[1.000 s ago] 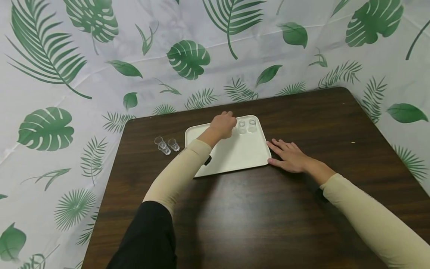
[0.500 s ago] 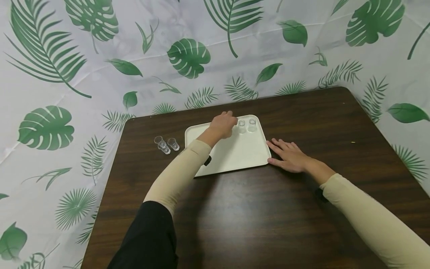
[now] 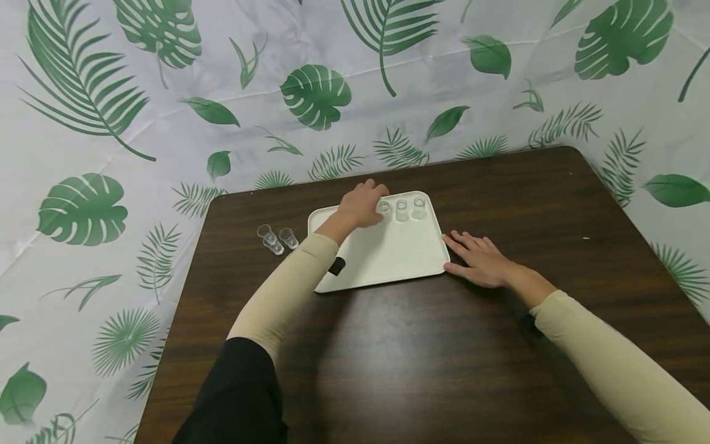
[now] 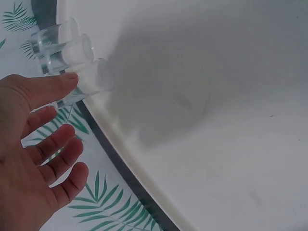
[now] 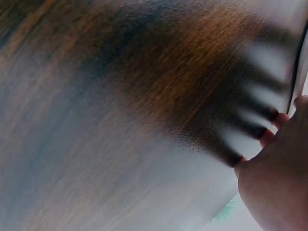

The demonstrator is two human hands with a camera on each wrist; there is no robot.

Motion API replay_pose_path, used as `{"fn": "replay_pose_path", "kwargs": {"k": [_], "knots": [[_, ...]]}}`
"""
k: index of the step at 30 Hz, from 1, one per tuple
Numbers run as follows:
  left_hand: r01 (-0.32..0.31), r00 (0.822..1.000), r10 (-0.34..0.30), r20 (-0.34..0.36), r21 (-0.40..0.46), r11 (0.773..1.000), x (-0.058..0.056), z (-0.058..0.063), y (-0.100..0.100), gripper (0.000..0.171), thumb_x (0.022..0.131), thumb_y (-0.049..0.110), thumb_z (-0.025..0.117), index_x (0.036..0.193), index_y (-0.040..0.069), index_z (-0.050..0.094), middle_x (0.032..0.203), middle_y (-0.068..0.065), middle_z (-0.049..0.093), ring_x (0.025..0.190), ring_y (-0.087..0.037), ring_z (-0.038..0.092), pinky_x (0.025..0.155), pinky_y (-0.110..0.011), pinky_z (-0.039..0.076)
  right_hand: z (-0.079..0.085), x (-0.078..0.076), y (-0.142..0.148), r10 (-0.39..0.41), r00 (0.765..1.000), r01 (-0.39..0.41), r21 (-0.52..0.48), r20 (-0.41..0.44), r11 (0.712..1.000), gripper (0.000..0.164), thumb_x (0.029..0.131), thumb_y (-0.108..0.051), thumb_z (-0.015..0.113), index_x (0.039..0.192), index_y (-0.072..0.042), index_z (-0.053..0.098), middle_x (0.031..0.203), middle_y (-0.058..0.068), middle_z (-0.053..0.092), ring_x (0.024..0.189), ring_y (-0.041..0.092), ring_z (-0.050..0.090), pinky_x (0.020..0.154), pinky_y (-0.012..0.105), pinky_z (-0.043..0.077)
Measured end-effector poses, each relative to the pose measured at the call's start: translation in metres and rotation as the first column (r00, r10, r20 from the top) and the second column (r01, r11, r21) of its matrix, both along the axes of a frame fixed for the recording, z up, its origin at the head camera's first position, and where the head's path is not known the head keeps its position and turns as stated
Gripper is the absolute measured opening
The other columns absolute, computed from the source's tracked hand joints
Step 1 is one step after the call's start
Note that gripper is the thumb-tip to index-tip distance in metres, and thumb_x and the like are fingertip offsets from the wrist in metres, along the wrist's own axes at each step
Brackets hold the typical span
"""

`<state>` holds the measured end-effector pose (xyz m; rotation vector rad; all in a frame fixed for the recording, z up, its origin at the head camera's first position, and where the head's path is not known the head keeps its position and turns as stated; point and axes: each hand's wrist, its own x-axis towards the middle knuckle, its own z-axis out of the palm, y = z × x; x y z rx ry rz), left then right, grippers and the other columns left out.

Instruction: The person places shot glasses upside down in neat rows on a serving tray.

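Note:
Three small clear glasses stand in a row along the far edge of a white tray: a right one, a middle one and a left one. My left hand is beside the left glass, thumb and fingers spread apart. In the left wrist view, its thumb overlaps the nearest glass; whether it touches cannot be told. My right hand lies flat on the table with straight fingers, its thumb and index fingertips at the tray's right edge.
Left of the tray, three more clear glasses sit close together on the dark wooden table. A white cloth with green leaves hangs behind the table. The left forearm crosses the tray's left side.
My left hand has loosened from the left glass and drawn slightly leftward, so that glass now shows beside the other two. The right hand has stayed in place.

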<state>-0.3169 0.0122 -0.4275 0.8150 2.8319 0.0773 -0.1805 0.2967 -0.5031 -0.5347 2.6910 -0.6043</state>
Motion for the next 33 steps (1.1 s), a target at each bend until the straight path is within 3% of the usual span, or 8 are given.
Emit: {"fn": "replay_pose_path", "kwargs": {"k": [6, 10, 16, 23, 28, 33], "knots": [[-0.037, 0.998, 0.031, 0.049, 0.127, 0.991, 0.002, 0.016, -0.016, 0.068, 0.090, 0.033, 0.072, 0.148, 0.018, 0.038, 0.134, -0.010, 0.044, 0.117, -0.026, 0.049, 0.086, -0.042, 0.047, -0.004, 0.001, 0.001, 0.001, 1.000, -0.001, -0.018, -0.007, 1.000, 0.081, 0.098, -0.062, 0.040, 0.158, -0.014, 0.014, 0.162, 0.018, 0.011, 0.146, 0.043, 0.006, 0.111, 0.065, -0.002], [-0.051, 0.997, 0.037, 0.061, 0.236, 0.971, 0.005, 0.028, -0.032, 0.070, 0.090, 0.033, 0.071, 0.149, 0.016, 0.038, 0.133, -0.012, 0.046, 0.115, -0.027, 0.050, 0.084, -0.044, 0.048, -0.003, 0.004, 0.001, -0.004, 1.000, 0.004, -0.014, 0.000, 1.000, 0.080, 0.098, -0.061, 0.041, 0.159, -0.015, 0.014, 0.162, 0.018, 0.010, 0.146, 0.042, 0.006, 0.111, 0.064, -0.002], [-0.078, 0.997, 0.072, 0.031, 0.406, 0.911, 0.015, 0.039, -0.062, 0.066, 0.090, 0.027, 0.073, 0.146, 0.013, 0.042, 0.132, -0.015, 0.046, 0.119, -0.029, 0.048, 0.092, -0.046, 0.044, 0.006, 0.004, -0.002, 0.006, 1.000, -0.006, -0.014, -0.001, 1.000, 0.077, 0.100, -0.055, 0.044, 0.158, -0.012, 0.015, 0.161, 0.021, 0.011, 0.146, 0.045, 0.006, 0.110, 0.066, -0.001], [-0.097, 0.991, 0.134, -0.029, 0.539, 0.836, 0.031, 0.058, -0.093, 0.060, 0.091, 0.025, 0.072, 0.144, 0.012, 0.047, 0.129, -0.015, 0.046, 0.111, -0.033, 0.049, 0.091, -0.044, 0.043, 0.000, -0.003, 0.001, 0.007, 1.000, -0.007, -0.002, 0.012, 1.000, 0.080, 0.099, -0.060, 0.041, 0.159, -0.015, 0.012, 0.162, 0.018, 0.008, 0.147, 0.042, 0.004, 0.111, 0.064, -0.004], [-0.097, 0.978, 0.195, -0.079, 0.654, 0.751, 0.046, 0.063, -0.126, 0.058, 0.090, 0.021, 0.073, 0.142, 0.010, 0.049, 0.127, -0.015, 0.050, 0.109, -0.033, 0.050, 0.092, -0.046, 0.042, 0.001, -0.002, 0.000, 0.004, 1.000, -0.004, 0.002, 0.018, 1.000, 0.079, 0.099, -0.058, 0.042, 0.159, -0.014, 0.012, 0.162, 0.019, 0.008, 0.147, 0.043, 0.004, 0.111, 0.065, -0.003], [-0.145, 0.945, 0.316, -0.086, 0.756, 0.638, 0.061, 0.055, -0.170, 0.055, 0.090, 0.016, 0.073, 0.140, 0.008, 0.051, 0.127, -0.017, 0.052, 0.111, -0.035, 0.051, 0.086, -0.051, 0.046, 0.001, -0.002, -0.003, 0.001, 1.000, -0.001, 0.002, 0.023, 1.000, 0.079, 0.099, -0.058, 0.041, 0.159, -0.015, 0.012, 0.162, 0.018, 0.007, 0.147, 0.042, 0.003, 0.111, 0.065, -0.004]]}}
